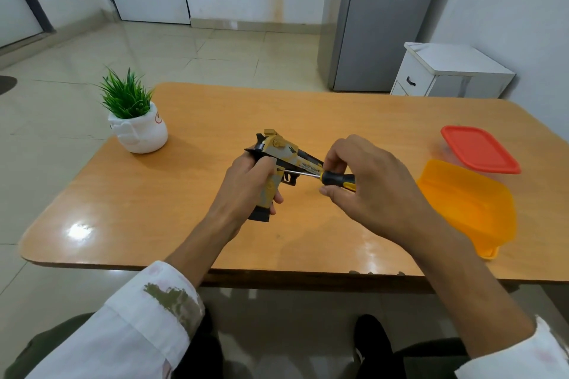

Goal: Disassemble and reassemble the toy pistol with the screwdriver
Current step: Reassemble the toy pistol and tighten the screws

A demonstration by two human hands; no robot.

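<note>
Above the tabletop (154,209), the left hand (246,184) grasps the toy pistol (286,152) by its grip. The right hand (369,181) fingers (334,160) grasp the screwdriver (337,178), tip on the frame. A potted plant (135,120) stands far-left; orange container (468,206) and red lid (478,149) right.

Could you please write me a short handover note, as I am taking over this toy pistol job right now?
Left hand: grips the toy pistol by its handle, above the table.
Right hand: holds the screwdriver by its handle, tip on a screw on the pistol's side.
Aside: orange container and red lid at the table's right.
Done: unclear; the pistol looks whole, with no loose screws or parts in sight.
Left: whether this screw is going out or in cannot be told, so check it first.
</note>
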